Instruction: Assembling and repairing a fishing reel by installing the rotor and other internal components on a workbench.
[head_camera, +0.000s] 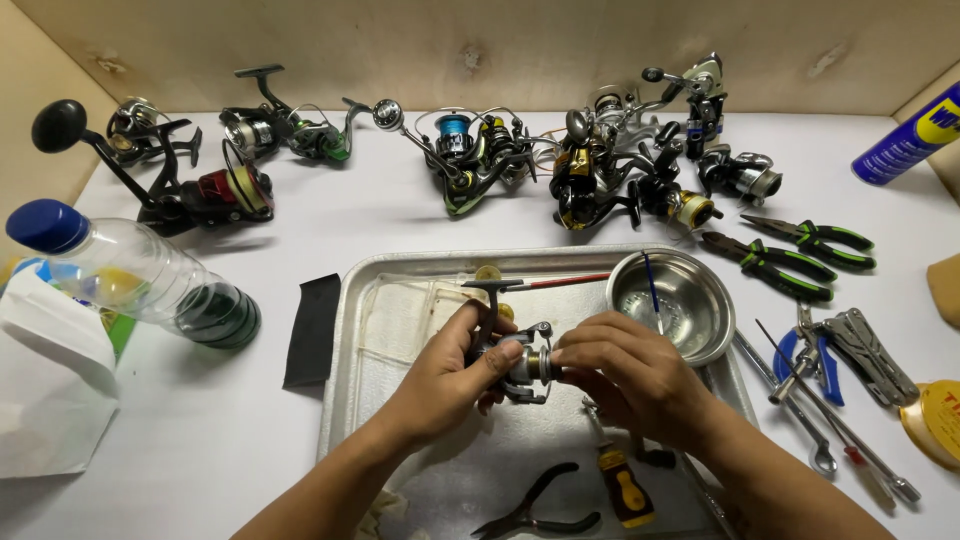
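A small silver and black spinning reel (520, 362) is held over the metal tray (345, 330). My left hand (445, 375) grips its body from the left, with the handle standing up beside my thumb. My right hand (625, 372) closes its fingers on the spool end from the right. A stained white cloth (400, 310) lines the tray under both hands.
A steel bowl (690, 310) with a thin brush sits at the tray's right. Black pliers (540, 505) and a yellow-handled screwdriver (625, 490) lie at the tray's front. Several reels line the back wall. Green-handled pliers (800, 255), a multitool (865, 350), a plastic bottle (130, 275) and a blue spray can (905, 135) surround the tray.
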